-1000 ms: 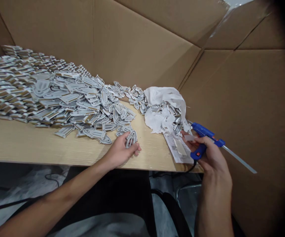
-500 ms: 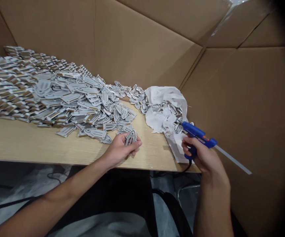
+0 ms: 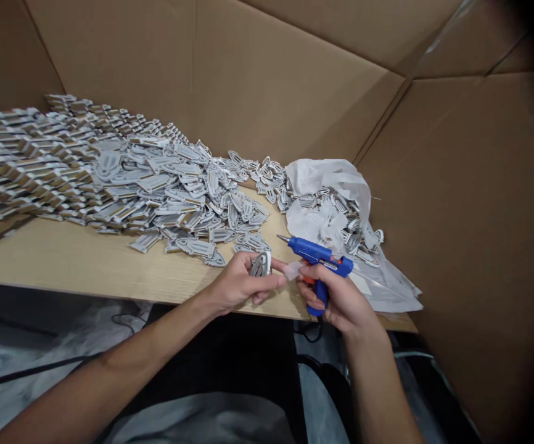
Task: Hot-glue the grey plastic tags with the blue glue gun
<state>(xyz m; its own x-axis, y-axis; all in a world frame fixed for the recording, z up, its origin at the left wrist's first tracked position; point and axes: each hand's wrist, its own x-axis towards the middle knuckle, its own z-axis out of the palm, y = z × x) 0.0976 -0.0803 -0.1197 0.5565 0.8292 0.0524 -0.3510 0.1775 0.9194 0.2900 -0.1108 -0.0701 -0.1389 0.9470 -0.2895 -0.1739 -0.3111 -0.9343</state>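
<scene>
My left hand (image 3: 242, 280) is closed on a small grey plastic part (image 3: 261, 264) with a pointed, slotted shape, held up just above the table's front edge. In my right hand (image 3: 336, 296) is a blue glue gun (image 3: 317, 253), fingers wrapped around its handle near the orange trigger. The gun's metal nozzle points left, past the grey part and apart from it. A small whitish, translucent scrap (image 3: 292, 269) shows between my left index fingertip and my right hand; I cannot tell which hand holds it.
A large heap of similar grey parts (image 3: 169, 179) covers the left and back of the wooden table (image 3: 77, 253). To the right, a white plastic bag (image 3: 327, 172) lies open with more parts inside. Cardboard walls (image 3: 271, 92) stand behind and to the right.
My right hand has brought the glue gun left from the bag, close to my left hand. The whitish scrap now shows between the hands. The camera view has shifted slightly.
</scene>
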